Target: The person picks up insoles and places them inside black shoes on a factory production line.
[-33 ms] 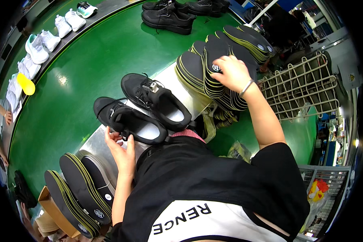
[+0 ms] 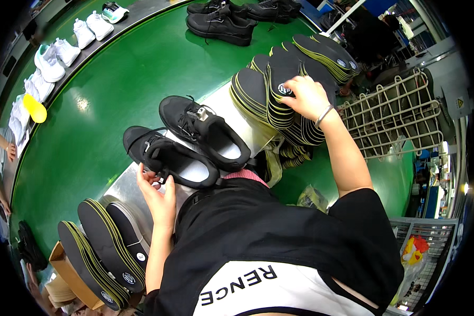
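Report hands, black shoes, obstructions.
Left hand at near black laced pair's left shoe. Right hand at stacked black insoles with yellow edges. Nothing visibly blocking either.

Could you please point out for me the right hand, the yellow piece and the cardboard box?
Right hand point(image 2: 309, 98): head view, on the back of the hand.
Yellow piece point(image 2: 35, 108): head view, middle of its flat face.
Cardboard box point(image 2: 75, 276): head view, on its outer wall.

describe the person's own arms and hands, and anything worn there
The left hand and right hand are ungloved. A slim silver bangle circles the right wrist; none shows on the left. A black short sleeve covers the right upper arm.
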Motion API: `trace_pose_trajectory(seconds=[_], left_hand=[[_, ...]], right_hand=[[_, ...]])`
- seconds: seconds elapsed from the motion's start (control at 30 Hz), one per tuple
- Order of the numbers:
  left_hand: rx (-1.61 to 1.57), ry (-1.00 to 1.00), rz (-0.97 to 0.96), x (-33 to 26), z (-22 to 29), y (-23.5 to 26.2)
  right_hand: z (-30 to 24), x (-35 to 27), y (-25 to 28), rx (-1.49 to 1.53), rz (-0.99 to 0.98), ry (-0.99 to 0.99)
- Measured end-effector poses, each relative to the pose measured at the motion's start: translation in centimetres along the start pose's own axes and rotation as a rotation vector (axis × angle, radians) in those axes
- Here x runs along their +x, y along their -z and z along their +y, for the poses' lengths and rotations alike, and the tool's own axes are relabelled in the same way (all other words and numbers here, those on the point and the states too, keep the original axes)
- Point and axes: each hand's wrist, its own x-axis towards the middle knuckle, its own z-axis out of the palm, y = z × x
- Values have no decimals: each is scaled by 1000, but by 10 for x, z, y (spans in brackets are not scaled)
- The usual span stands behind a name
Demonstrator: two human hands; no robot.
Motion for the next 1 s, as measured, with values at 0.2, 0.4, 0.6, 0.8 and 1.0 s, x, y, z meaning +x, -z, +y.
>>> trace_pose_trajectory(seconds=[0.2,0.4,0.6,0.8,1.0], left_hand=[[60,-54,56,5,24,18],[-518,-97,-175,22,77,17],[-1227,265,-598,59,108,-8],[-721,-92,125,63,69,43],[-64,-147,631,5,31,111]], right_hand=[[16,1,-8,214,40,-43],[-38,-8,46,398,730,272],[-132,-39,34,520,517,991],[-139,-39,17,680,379,816],[-139,-44,-9,708,309,734]])
